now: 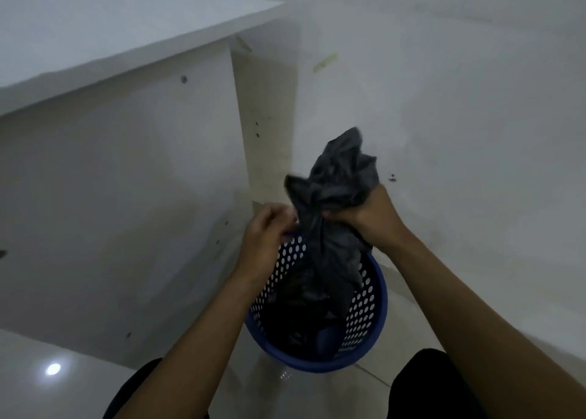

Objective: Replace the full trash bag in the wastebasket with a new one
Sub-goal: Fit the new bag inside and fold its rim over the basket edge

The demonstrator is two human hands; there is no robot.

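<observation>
Over the blue wastebasket (375, 307): right hand (371, 219) fists the trash bag (333, 193) neck, left hand (269, 228) pinches beside it; tying step, lift-out likely next.

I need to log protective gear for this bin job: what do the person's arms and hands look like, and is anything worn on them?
The left hand and right hand are bare: no gloves, rings or watch visible. Both forearms are uncovered, with no sleeves in view. Dark clothing shows only at the frame's bottom.
</observation>
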